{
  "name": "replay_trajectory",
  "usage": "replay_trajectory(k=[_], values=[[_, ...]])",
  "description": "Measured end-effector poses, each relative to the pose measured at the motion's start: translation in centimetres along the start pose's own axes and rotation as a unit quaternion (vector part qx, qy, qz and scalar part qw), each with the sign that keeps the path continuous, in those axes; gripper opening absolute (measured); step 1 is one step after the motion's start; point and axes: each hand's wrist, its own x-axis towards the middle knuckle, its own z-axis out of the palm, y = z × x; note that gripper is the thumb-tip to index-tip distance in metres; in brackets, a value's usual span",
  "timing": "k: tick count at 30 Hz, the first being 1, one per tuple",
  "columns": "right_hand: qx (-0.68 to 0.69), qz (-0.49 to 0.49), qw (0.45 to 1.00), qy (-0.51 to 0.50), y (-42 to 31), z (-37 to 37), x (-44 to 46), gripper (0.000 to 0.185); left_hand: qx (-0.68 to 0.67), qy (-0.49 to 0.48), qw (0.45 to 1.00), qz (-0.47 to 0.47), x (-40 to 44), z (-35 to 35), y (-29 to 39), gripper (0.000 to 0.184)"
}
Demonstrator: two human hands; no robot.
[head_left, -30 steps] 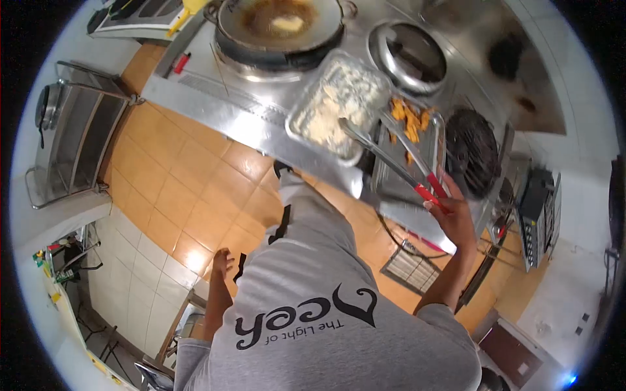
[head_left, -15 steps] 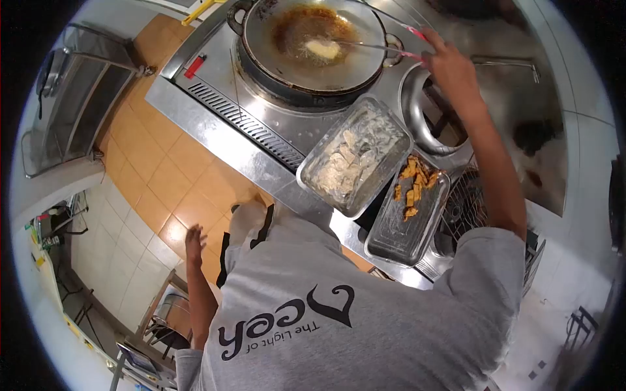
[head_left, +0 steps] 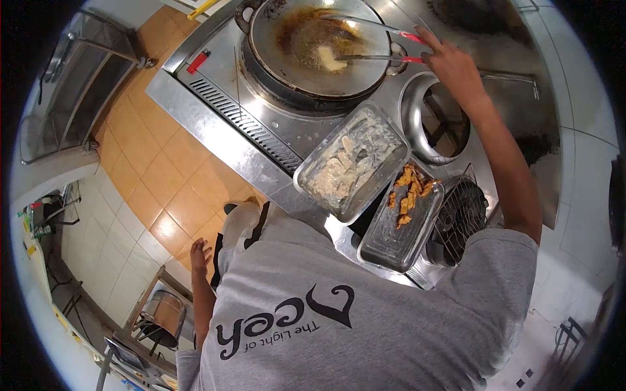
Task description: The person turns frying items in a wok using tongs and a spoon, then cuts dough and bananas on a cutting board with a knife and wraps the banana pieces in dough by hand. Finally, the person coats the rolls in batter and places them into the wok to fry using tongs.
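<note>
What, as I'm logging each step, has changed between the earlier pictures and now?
The right hand has carried the tongs from over the batter tray forward to the wok; their arms are spread, one tip by the pale piece, which looks slightly turned. No hand has visibly taken or released anything. The left hand still hangs free; the batter tray and browned pieces stay put.

red tong handles (head_left: 412, 59), grey shirt (head_left: 391, 313)

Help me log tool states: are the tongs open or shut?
Open: the tongs have their two metal arms spread apart over the wok, with the right hand at the red handles.
</note>
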Motion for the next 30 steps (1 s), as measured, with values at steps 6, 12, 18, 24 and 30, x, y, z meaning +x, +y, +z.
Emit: replay_trajectory(k=[6,12,18,24,30], values=[[0.024,-0.014,1.000,0.010,0.3,-0.2,-0.1,0.016,-0.004,0.002,0.999,0.055,-0.4,0.8,2.3,0.040],[-0.004,-0.032,0.999,0.004,1.1,-0.1,0.6,0.017,-0.032,-0.005,0.999,0.017,-0.4,0.1,-0.8,0.033],[-0.034,-0.047,0.998,0.008,1.6,-0.9,2.3,0.014,-0.022,0.004,1.000,0.007,-0.6,-0.6,-4.4,0.029],[-0.033,-0.097,0.994,0.048,1.7,-3.3,3.9,0.023,-0.016,0.007,1.000,0.013,-1.1,-0.1,-4.3,0.032],[-0.094,-0.117,0.988,0.036,1.4,-4.1,5.3,0.025,-0.027,0.021,0.999,-0.002,-1.2,0.7,-2.6,0.035]])
